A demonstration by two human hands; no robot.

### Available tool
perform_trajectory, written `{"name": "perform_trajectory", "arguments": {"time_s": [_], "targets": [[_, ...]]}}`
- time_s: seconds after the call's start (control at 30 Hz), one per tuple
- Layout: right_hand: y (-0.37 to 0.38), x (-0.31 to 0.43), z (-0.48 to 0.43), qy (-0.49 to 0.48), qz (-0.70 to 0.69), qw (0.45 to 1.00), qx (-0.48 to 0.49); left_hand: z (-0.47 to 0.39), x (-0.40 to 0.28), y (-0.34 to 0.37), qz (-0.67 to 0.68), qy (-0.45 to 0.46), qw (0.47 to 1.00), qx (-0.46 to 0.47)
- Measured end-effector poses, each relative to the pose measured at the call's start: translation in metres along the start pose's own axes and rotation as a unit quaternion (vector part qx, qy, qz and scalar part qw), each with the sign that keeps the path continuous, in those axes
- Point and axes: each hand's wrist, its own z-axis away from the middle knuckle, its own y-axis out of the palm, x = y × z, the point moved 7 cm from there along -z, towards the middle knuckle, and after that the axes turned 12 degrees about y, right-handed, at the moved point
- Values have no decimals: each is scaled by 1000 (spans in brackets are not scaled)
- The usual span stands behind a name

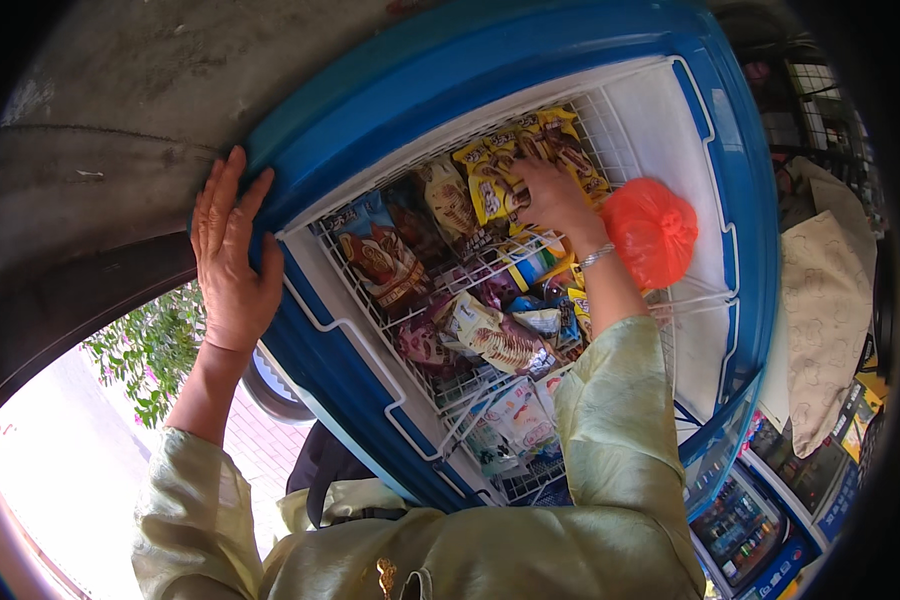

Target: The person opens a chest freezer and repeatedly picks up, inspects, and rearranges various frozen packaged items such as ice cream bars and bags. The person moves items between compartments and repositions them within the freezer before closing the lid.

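Observation:
A blue chest freezer (450, 82) stands before me, its inside holding wire baskets of wrapped ice creams. My right hand (551, 196) is among the yellow ice cream packets (504, 142) in the far basket; its fingertips touch them, and whether they grip one cannot be told. My left hand (232, 251) rests with spread fingers on the freezer's left rim corner, holding nothing. Just right of my right wrist sits a knotted red plastic bag (649, 234). Left of the yellow packets are a cream-coloured packet (448, 196) and a blue and brown packet (382, 255). Another brown and cream packet (499, 334) lies in the nearer basket.
White wire dividers (450, 281) cross the freezer. A clear lid edge (724, 457) shows at the lower right. Beyond the right side hang a beige patterned cloth (825, 322) and a drinks display cooler (742, 525). A grey wall (120, 150) rises behind the left corner.

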Motion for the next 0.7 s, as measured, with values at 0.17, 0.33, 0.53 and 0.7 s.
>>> {"name": "perform_trajectory", "arguments": {"time_s": [0.17, 0.33, 0.53, 0.7], "targets": [[-47, -31, 19, 108, -349, 923, -123, 1, -1, -1, 9, -2, 1000, -6], [-66, -51, 15, 159, -157, 924, -312, 1, 0, -1, 20, -13, 1000, -4], [-19, -69, -14, 310, -122, 884, -327, 1, 1, 0, 16, -11, 1000, -4], [23, -71, -49, 282, -76, 917, -271, 1, 1, 1, 14, -6, 1000, -8]]}}
